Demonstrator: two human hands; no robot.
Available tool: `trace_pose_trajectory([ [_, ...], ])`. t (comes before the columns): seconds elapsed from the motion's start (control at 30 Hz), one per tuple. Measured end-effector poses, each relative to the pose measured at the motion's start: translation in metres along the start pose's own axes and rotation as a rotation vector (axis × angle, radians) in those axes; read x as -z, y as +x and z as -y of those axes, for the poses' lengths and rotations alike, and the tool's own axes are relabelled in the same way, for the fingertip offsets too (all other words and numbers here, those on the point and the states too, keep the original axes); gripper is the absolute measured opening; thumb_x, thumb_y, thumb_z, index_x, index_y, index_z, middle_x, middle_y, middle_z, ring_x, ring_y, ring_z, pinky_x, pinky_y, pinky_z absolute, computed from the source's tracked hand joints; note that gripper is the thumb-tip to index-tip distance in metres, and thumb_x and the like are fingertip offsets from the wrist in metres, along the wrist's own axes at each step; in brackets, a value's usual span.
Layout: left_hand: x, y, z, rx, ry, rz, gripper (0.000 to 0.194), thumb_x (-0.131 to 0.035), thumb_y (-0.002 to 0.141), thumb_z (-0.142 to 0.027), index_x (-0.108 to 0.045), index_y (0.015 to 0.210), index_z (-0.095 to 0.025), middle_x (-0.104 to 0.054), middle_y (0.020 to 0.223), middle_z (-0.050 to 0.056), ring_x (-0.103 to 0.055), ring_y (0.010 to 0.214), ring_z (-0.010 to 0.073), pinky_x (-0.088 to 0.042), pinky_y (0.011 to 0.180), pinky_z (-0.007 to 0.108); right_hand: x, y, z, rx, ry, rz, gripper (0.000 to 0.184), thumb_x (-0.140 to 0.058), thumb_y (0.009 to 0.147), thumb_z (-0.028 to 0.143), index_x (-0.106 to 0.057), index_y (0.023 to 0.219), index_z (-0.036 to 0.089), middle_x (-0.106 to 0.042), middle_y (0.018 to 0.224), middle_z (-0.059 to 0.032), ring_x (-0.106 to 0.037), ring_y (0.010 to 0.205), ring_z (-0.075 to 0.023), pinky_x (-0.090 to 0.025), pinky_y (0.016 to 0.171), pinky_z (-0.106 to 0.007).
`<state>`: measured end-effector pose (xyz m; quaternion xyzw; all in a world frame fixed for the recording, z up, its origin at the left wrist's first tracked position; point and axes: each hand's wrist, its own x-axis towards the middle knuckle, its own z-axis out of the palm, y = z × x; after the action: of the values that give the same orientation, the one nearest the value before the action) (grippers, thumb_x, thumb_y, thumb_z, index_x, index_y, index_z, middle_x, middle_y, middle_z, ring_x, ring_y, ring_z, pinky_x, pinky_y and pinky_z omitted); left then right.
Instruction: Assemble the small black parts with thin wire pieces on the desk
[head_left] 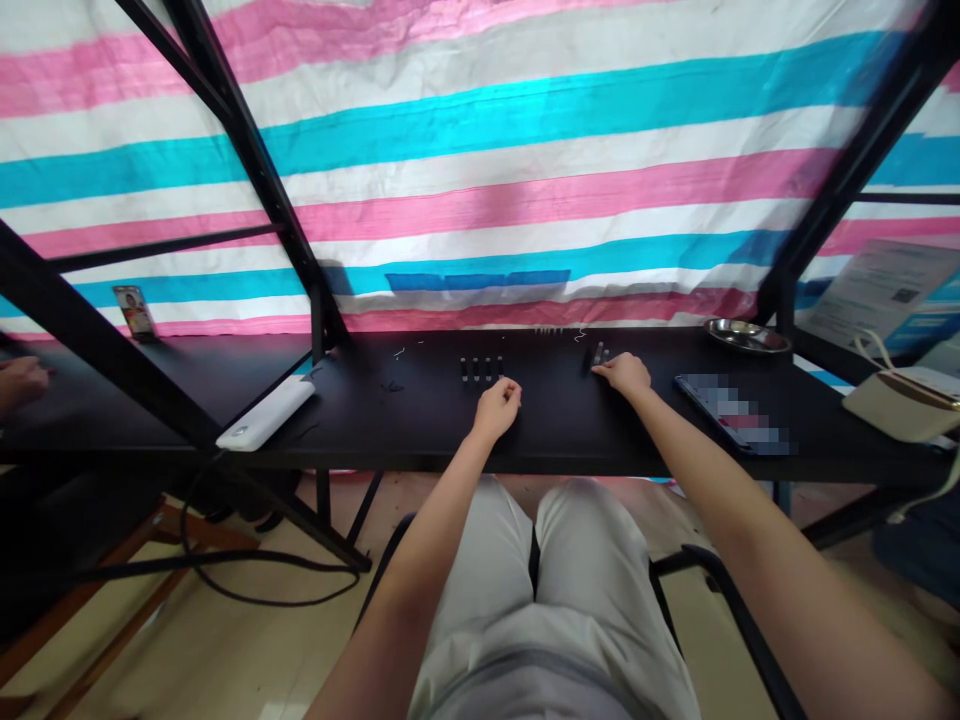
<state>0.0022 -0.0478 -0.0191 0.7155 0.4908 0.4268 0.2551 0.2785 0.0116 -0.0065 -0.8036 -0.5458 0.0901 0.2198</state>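
My left hand [496, 408] rests on the black tabletop [390, 425] with its fingers curled, just below a row of several small dark upright pieces [480, 369]. Nothing held in it shows. My right hand [624, 373] lies palm down, its fingers reaching toward a small cluster of similar dark pieces [598, 353] and apparently holding nothing. Another short row of small pieces [549, 329] stands near the far edge. Thin pale scraps [579, 335] lie close by.
A white power bank [266, 412] lies on the left, and a phone with a blurred screen [731, 413] lies on the right. Beyond it are a steel dish [746, 336] and a beige pouch [900, 402]. Another person's hand [21, 383] enters at far left. Black frame posts stand before a striped tarp [480, 190].
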Motion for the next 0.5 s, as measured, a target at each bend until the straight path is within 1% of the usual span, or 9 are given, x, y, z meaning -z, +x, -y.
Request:
trace_pose_trajectory([
  [0.07,0.0000,0.0001,0.0002,0.002,0.006,0.003,0.013,-0.045,0.083,-0.024,-0.057,0.082,-0.018,-0.062,0.068,-0.001,-0.054,0.056,0.0081,-0.041,0.058,0.019,-0.0015,-0.0001,0.0006,0.000,-0.014,-0.004,0.037,-0.066,0.073,0.046,-0.070,0.101,0.021,-0.067,0.104,-0.0127,-0.062,0.098,-0.0255,-0.047,0.080,-0.033],
  [0.13,0.0001,0.0001,0.0000,0.005,0.008,0.005,0.013,-0.045,0.083,-0.023,-0.057,0.082,-0.018,-0.062,0.068,-0.001,-0.054,0.056,0.0081,-0.041,0.058,0.019,-0.0017,0.0000,0.0012,-0.010,-0.018,0.001,0.037,-0.065,0.073,0.046,-0.070,0.102,0.022,-0.066,0.106,-0.0124,-0.061,0.100,-0.0257,-0.047,0.081,-0.034],
  [0.37,0.0005,-0.0005,-0.0013,0.000,0.000,0.008,0.013,-0.045,0.084,-0.024,-0.057,0.082,-0.018,-0.062,0.068,-0.001,-0.053,0.054,0.0078,-0.040,0.057,0.019,0.0006,0.0007,0.0047,-0.059,-0.007,0.006,0.038,-0.068,0.071,0.044,-0.070,0.100,0.019,-0.067,0.100,-0.0140,-0.062,0.098,-0.0249,-0.047,0.080,-0.034],
  [0.5,0.0007,-0.0007,-0.0020,-0.005,-0.002,0.006,0.013,-0.045,0.083,-0.024,-0.056,0.081,-0.018,-0.061,0.066,-0.002,-0.053,0.054,0.0076,-0.040,0.056,0.019,0.0018,0.0009,0.0060,-0.074,0.007,0.029,0.037,-0.067,0.072,0.044,-0.069,0.100,0.020,-0.068,0.092,-0.0125,-0.062,0.094,-0.0247,-0.047,0.079,-0.035],
])
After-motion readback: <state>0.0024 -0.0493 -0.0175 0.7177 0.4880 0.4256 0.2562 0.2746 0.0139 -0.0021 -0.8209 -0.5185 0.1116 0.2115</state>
